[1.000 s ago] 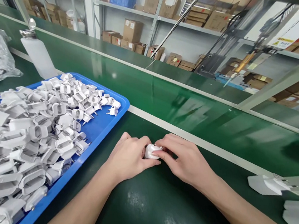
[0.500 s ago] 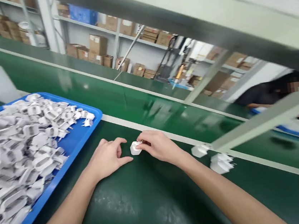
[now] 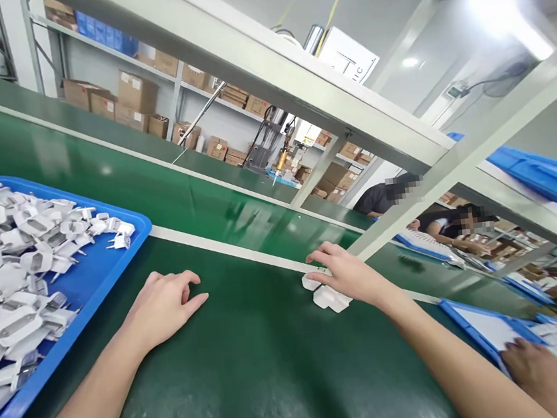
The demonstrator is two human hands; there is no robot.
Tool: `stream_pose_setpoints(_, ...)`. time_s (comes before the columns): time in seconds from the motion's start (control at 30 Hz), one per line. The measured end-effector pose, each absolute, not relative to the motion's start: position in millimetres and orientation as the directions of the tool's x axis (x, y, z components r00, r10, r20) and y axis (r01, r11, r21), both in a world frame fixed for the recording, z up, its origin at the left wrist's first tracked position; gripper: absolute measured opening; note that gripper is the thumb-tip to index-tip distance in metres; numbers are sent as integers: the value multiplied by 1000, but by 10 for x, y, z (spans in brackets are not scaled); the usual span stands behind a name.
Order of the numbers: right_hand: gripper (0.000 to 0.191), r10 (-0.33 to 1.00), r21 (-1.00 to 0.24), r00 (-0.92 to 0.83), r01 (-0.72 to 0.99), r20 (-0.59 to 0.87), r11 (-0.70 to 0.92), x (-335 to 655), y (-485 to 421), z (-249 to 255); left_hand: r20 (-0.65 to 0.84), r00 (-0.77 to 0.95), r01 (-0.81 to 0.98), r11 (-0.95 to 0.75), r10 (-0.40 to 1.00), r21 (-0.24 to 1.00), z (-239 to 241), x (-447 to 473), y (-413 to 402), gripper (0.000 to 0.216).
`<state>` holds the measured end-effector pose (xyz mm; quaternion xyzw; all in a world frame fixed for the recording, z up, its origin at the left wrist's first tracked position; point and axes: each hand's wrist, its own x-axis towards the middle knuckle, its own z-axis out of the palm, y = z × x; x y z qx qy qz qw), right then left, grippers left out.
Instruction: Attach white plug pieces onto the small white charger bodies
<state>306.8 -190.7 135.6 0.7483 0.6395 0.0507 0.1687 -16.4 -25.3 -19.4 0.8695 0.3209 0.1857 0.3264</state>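
Note:
My left hand point(image 3: 166, 309) rests over the green work surface point(image 3: 236, 368) beside the tray, thumb and forefinger apart with nothing between them. Farther right, my right hand point(image 3: 346, 272) reaches over a small group of white plug housings, its thumb and forefinger spread. One white plug housing point(image 3: 309, 282) lies just under the thumb tip; whether they touch I cannot tell. Close by, more white plug housings point(image 3: 330, 299) sit together, partly hidden by the hand. At left a blue tray point(image 3: 114, 271) holds a heap of white plug housings point(image 3: 8, 280), some with metal pins showing.
A pale metal post point(image 3: 408, 201) slants up just beyond my right hand, under an overhead beam point(image 3: 261, 56). Blue trays point(image 3: 465, 325) and another person's blurred hand point(image 3: 538, 367) are at lower right. Two people work farther back. Shelves with cardboard boxes point(image 3: 135, 94) line the far side.
My right hand has moved right from beside my left hand to the group of plug housings, and its fingers have parted from the housing they held. The view has turned right.

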Motion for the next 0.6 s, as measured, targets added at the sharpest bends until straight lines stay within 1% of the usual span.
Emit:
stream_pose_setpoints(0.13,44,946,424,195,903,-259,-70,3000,-1747,1182,138,726,422,-595,674,684,-170,-174,-269,40)
stream_pose_setpoints(0.23,37,900,540,287,839,-328,-70,3069,-1651,957,128,726,429,-590,676,684,-149,-178,-274,39)
stream_pose_setpoints(0.3,31,873,605,346,793,-345,-75,3142,-1641,818,120,728,430,-586,675,687,-143,-176,-271,38)
stream_pose_setpoints(0.4,27,864,656,379,751,-332,-78,3188,-1693,711,146,723,417,-595,675,687,-128,-166,-262,34)
stream_pose_setpoints(0.47,19,887,664,353,744,-298,-73,3149,-1751,724,175,717,403,-606,675,686,-96,-158,-268,29)
stream_pose_setpoints(0.53,10,928,655,284,753,-240,-60,3115,-1827,771,206,712,376,-612,671,695,-49,-144,-279,24)
stream_pose_setpoints(0.6,16,969,640,179,768,-169,-30,3190,-1897,791,229,699,361,-611,677,704,-7,-117,-272,20)
